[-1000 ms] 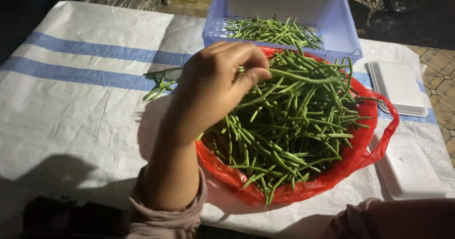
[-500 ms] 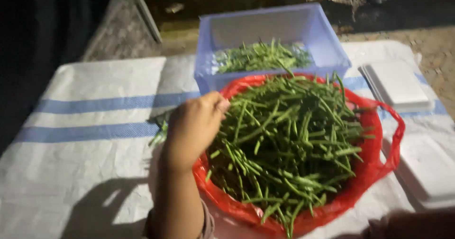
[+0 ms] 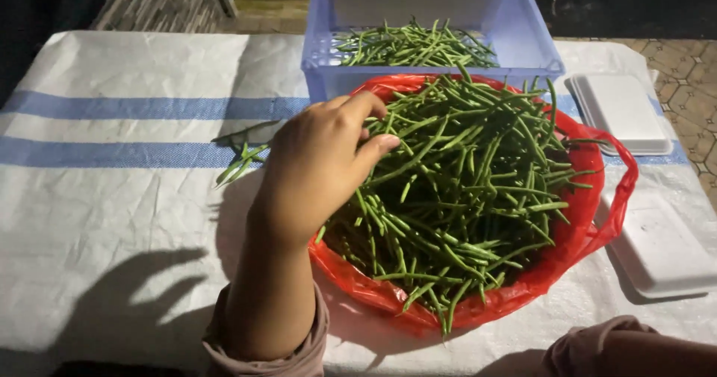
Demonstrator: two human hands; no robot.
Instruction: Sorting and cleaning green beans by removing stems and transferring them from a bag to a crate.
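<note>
My left hand [image 3: 321, 168] reaches from the lower left onto a big heap of long green beans [image 3: 478, 198]. I see the hand from the back; its fingers curl down on the left edge of the heap, and whether they pinch a bean is hidden. The beans lie in an open red plastic bag [image 3: 590, 235]. Only my right forearm and sleeve [image 3: 627, 347] show at the bottom right; the hand is out of frame.
Behind the bag stands a blue plastic crate [image 3: 523, 41] with a thinner layer of beans [image 3: 411, 44]. Two white foam trays [image 3: 620, 112] [image 3: 661, 246] lie at the right. A few loose beans [image 3: 239, 160] rest on the white, blue-striped cloth [image 3: 112, 108].
My left hand has dropped from a raised, pinched pose above the bag down onto the left side of the heap. The camera view has shifted closer and steadied.
</note>
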